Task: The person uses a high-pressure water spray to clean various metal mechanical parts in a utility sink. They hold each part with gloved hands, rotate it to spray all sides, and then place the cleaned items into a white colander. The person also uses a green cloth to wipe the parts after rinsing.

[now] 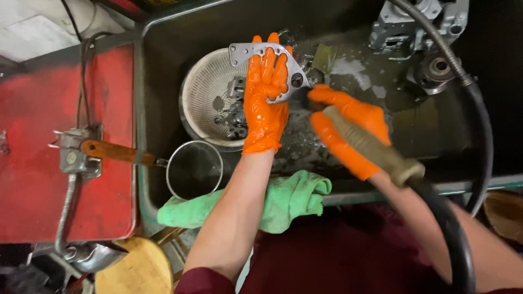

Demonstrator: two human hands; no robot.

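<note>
A person in orange gloves works over a dark wash basin [436,136]. The left hand [265,92] is closed around a flat grey metal bracket [283,65] with several holes, holding it above the basin, just over the rim of a white perforated basket [199,90] that contains small metal parts. The right hand [348,128] grips the tan handle of a hose-fed brush [376,149], its head hidden behind the glove and pointed at the bracket's lower edge; a black flexible hose [479,125] loops from the handle up the basin's right side. Wet foam glistens on the basin floor between the two hands. A green cloth [289,198] is draped over the basin's near rim, beneath the left forearm. Beside it, a small metal strainer [193,169] with a wooden handle rests half over the basin edge and a red lid [32,179]. Grey machine castings [419,24] sit at the basin's far right corner, well apart from the hands.
</note>
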